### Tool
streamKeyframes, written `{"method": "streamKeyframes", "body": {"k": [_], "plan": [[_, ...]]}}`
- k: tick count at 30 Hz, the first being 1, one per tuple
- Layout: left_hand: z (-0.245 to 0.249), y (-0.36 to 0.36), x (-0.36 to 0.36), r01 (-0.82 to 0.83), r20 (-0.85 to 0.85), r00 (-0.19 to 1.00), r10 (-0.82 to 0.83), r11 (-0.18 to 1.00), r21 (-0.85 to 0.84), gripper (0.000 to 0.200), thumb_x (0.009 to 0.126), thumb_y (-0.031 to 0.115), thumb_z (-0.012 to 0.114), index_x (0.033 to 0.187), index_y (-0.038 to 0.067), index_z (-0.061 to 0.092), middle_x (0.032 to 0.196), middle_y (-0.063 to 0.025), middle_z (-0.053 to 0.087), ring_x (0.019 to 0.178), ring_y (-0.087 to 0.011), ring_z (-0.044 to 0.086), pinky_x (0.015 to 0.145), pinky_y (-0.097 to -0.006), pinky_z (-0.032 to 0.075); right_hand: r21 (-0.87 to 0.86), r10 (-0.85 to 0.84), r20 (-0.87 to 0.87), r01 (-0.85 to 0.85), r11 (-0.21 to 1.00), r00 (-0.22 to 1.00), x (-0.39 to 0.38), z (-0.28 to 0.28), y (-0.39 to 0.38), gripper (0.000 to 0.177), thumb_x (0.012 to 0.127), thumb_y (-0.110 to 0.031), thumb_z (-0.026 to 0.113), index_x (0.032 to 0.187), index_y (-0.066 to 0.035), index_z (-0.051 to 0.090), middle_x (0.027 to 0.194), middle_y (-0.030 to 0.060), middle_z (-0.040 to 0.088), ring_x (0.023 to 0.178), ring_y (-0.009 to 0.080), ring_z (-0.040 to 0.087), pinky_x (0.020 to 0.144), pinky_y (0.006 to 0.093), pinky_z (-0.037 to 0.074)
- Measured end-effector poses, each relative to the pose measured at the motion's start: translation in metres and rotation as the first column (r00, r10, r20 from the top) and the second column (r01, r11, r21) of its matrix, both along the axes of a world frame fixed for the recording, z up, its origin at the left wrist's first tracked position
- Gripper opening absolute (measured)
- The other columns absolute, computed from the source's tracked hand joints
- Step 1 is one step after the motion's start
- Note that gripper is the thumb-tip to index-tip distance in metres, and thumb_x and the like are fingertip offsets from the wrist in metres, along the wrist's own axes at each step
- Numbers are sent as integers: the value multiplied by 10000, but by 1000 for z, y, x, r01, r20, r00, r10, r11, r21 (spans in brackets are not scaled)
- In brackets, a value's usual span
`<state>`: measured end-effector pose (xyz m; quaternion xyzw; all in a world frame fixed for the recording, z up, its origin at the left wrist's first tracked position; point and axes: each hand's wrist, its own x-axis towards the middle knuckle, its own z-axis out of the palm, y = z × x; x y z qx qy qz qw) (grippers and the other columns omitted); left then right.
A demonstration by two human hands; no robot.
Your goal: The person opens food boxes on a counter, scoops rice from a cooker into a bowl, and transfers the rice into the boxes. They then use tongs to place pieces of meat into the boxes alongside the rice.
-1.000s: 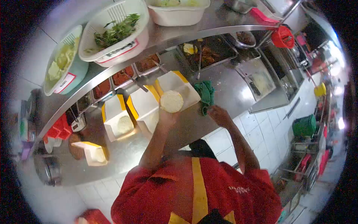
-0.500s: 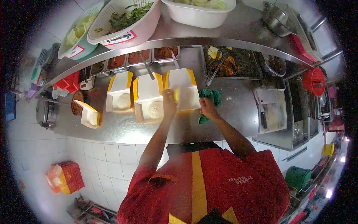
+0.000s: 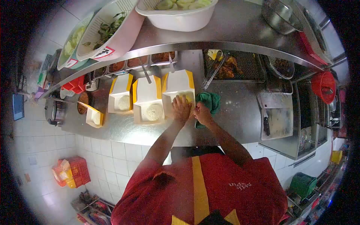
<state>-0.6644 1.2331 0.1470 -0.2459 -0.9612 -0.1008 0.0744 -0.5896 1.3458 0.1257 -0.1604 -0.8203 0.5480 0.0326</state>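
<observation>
Three open takeaway boxes, white with yellow outer sides, stand in a row on the steel counter. My left hand (image 3: pixel 182 110) reaches into the right-hand box (image 3: pixel 179 79), palm down with fingers spread. Something yellow, partly hidden, shows by its fingertips inside. At that box's front right edge, my right hand (image 3: pixel 202 113) has its fingers closed, seemingly pinching the rim. A crumpled green cloth (image 3: pixel 210 102) lies just beside it. Mounds of white rice sit in the middle box (image 3: pixel 147 88) and the left box (image 3: pixel 122 83). A smaller open box (image 3: pixel 91 117) stands farther left.
Behind the boxes are metal trays of red sauce (image 3: pixel 138 62) with spoons. Tongs (image 3: pixel 214 73) rest by a mesh tray (image 3: pixel 247 69) holding fried chicken (image 3: pixel 229 66). At right, a knife (image 3: pixel 266 123) lies on a cutting board (image 3: pixel 282 122). Overhead, a shelf (image 3: pixel 225 35) carries vegetable baskets.
My left hand has gone down into the right-hand box and its fingers have spread; the yellow thing it carried is now low inside. My right hand stays at the box's right edge.
</observation>
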Motion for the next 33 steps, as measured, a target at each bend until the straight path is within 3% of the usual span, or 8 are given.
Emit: {"method": "streamKeyframes", "body": {"k": [4,7,11,16,21,26,30,33], "plan": [[-2,-6,-10,178,-41,984,-176,983,45,561,827,410,603,1236,56,455,1201,-215,458,1110,-375,466,901,-478,421,-22,53,55,-51,998,997,2,11,0,291,925,-301,526,1045,-40,570,922,172,640,822,362,633,726,432,514],[1,-6,-24,371,19,928,-373,927,61,542,811,361,618,1223,49,458,1222,-213,444,1130,-376,453,926,-475,407,-60,38,-21,-39,997,999,4,12,0,164,867,-97,546,1010,-20,523,708,103,587,569,195,606,527,337,499],[-11,-9,-39,517,-6,856,-517,855,45,528,795,333,626,1205,42,464,1251,-197,437,1154,-377,439,963,-469,386,202,84,-197,-43,978,977,4,4,1,188,874,-118,549,1038,-28,527,720,122,595,567,220,607,541,354,503],[-12,-12,-52,663,25,731,-682,719,207,556,768,405,660,1179,60,513,1285,-183,453,1200,-382,417,1009,-489,350,77,120,77,-126,989,990,-2,-23,1,202,890,-195,576,1010,-45,516,733,142,601,605,279,617,569,401,498],[-27,-13,-49,633,10,763,-646,751,189,487,801,354,642,1160,63,489,1307,-203,434,1191,-415,421,1007,-504,353,376,186,-462,2,927,867,5,-41,0,187,916,-223,566,983,-58,510,725,115,602,593,214,617,519,361,473],[-6,-14,-53,363,30,902,-431,794,487,300,920,244,529,1130,34,489,1164,-241,513,1075,-402,511,888,-440,440,-416,107,72,-68,907,992,2,-18,17,159,936,-197,532,904,-58,464,707,75,585,569,147,594,481,310,473],[21,-34,-53,-225,370,906,-206,506,833,236,981,247,453,1097,47,502,1020,-144,542,927,-250,557,775,-355,460,-346,49,116,-6,938,992,-1,9,15,185,928,-189,540,856,-34,469,685,73,567,517,133,568,469,288,493],[24,-66,-56,-79,92,995,-23,338,938,224,973,229,479,1111,54,495,968,-93,544,847,-183,550,702,-328,473,-328,10,179,51,943,984,1,27,17,211,913,-202,570,841,-18,495,705,76,575,578,153,580,534,311,492]]}}
